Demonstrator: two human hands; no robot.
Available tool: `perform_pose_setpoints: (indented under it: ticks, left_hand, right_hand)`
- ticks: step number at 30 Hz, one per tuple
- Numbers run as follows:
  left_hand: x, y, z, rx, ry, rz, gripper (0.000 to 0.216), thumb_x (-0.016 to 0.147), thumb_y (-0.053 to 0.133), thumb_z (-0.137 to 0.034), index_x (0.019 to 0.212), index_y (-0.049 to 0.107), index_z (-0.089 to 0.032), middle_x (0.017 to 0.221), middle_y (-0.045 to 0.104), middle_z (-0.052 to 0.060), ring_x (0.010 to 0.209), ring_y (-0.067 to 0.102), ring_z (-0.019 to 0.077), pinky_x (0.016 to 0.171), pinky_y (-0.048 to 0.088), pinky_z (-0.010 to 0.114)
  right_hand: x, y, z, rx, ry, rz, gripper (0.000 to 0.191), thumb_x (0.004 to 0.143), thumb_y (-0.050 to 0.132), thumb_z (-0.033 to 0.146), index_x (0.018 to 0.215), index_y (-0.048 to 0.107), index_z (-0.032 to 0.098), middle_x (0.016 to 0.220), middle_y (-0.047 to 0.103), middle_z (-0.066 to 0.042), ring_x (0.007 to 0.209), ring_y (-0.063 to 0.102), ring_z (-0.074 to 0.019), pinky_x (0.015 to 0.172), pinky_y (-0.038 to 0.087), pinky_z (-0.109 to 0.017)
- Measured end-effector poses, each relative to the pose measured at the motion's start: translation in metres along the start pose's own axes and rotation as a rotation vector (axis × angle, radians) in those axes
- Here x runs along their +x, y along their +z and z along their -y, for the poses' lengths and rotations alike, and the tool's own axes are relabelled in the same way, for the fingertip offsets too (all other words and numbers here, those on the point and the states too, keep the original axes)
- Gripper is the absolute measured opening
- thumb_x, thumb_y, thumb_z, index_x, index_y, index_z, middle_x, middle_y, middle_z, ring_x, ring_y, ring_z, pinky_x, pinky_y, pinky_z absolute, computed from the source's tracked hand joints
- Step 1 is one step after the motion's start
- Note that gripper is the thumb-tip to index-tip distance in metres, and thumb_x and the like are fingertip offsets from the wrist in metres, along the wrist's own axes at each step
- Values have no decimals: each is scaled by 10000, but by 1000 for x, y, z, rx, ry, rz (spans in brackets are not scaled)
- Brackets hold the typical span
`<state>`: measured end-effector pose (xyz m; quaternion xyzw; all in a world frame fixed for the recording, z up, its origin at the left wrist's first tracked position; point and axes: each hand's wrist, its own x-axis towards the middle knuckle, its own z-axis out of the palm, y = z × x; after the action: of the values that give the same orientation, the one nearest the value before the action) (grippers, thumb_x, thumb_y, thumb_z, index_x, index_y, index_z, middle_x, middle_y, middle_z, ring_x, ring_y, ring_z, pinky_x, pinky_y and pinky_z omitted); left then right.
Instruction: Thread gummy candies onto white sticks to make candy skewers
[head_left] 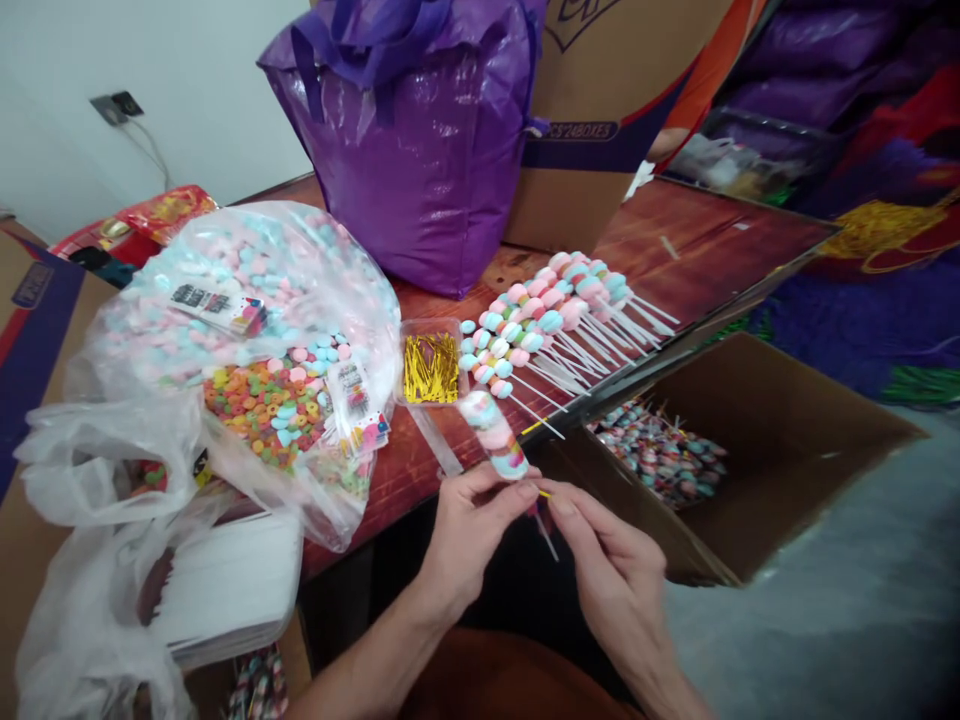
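My left hand (471, 525) pinches the base of a wrapped marshmallow skewer (493, 432), which stands tilted in a clear sleeve. My right hand (600, 550) pinches a gold twist tie (541, 492) at the sleeve's neck, just below the candy, with the white stick poking out beneath. Both hands meet over the front edge of the wooden table (675, 250). A small clear box of gold twist ties (430, 368) sits just beyond my left hand. A row of unwrapped marshmallow skewers (551, 310) lies on the table behind.
A big clear bag of pastel marshmallows and coloured ring candies (247, 340) fills the left. A purple bag (420, 140) and cardboard boxes stand at the back. An open cardboard box (772, 450) on the right holds several wrapped skewers (660, 455). White plastic bags (97, 520) lie at lower left.
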<state>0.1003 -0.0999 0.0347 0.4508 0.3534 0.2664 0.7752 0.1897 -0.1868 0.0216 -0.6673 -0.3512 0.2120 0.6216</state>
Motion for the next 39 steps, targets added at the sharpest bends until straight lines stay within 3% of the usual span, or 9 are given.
perform_pose_setpoints:
  ticks: [6, 9, 12, 17, 22, 25, 28, 32, 39]
  left_hand:
    - [14, -15, -10, 430, 331, -84, 66, 726, 801, -244, 671, 769, -225, 798, 700, 61, 861, 626, 213, 884, 468, 349]
    - [29, -58, -32, 754, 539, -407, 124, 788, 727, -313, 885, 774, -253, 987, 688, 66, 1022, 597, 250, 1005, 420, 401]
    - [49, -106, -41, 1117, 507, -722, 282, 837, 647, -371, 1067, 722, -226, 1059, 616, 89, 1097, 540, 290, 1014, 396, 428]
    - [62, -141, -37, 1280, 443, -784, 180, 827, 635, -341, 881, 716, -189, 838, 591, 45, 789, 566, 214, 795, 443, 348]
    - [52, -124, -42, 1007, 548, -872, 216, 851, 621, -369, 824, 710, -174, 766, 620, 25, 694, 550, 165, 718, 442, 305]
    - [41, -91, -42, 780, 637, -783, 177, 856, 631, -361, 845, 711, -204, 824, 658, 12, 782, 593, 162, 770, 476, 289]
    - [31, -55, -35, 558, 651, -573, 109, 845, 667, -287, 787, 718, -210, 833, 663, 15, 829, 619, 157, 836, 486, 283]
    - [22, -30, -19, 399, 599, -503, 86, 829, 709, -278, 810, 751, -204, 907, 669, 35, 918, 625, 166, 876, 482, 272]
    - [6, -30, 3, -366, -5, -326, 358, 770, 770, -485, 890, 683, -159, 638, 552, -45, 505, 443, 53, 464, 351, 170]
  right_hand:
    - [-19, -8, -18, 187, 244, -43, 256, 895, 662, 401, 751, 679, 190, 614, 554, 4, 602, 515, -136, 579, 444, -260]
    - [-7, -30, -38, 383, 286, -303, 261, 831, 730, 416, 737, 642, 190, 633, 529, 23, 601, 485, -112, 587, 430, -252]
    - [21, -72, -68, 508, 334, -548, 300, 658, 847, 371, 752, 639, 176, 648, 533, 40, 546, 438, -77, 522, 391, -224]
    - [59, -115, -109, 436, 505, -740, 412, 522, 848, 391, 778, 655, 133, 717, 655, -36, 523, 483, -92, 461, 375, -228]
    - [42, -67, -91, 195, 260, -692, 305, 709, 770, 388, 893, 693, 157, 682, 617, 14, 530, 459, -86, 484, 370, -221]
    - [23, -18, -51, 12, 115, -341, 181, 873, 654, 346, 926, 720, 186, 703, 629, -2, 627, 553, -125, 593, 465, -255]
    - [19, 30, -13, 166, 68, 28, 194, 868, 664, 318, 1011, 725, 202, 846, 702, -37, 731, 630, -157, 678, 529, -282]
    - [31, 72, 8, 386, 196, 85, 196, 811, 730, 317, 954, 727, 183, 800, 704, -20, 720, 632, -159, 692, 544, -286]
    - [40, 64, 8, 425, 228, 68, 161, 843, 693, 329, 783, 667, 182, 687, 623, 19, 610, 548, -112, 581, 474, -225]
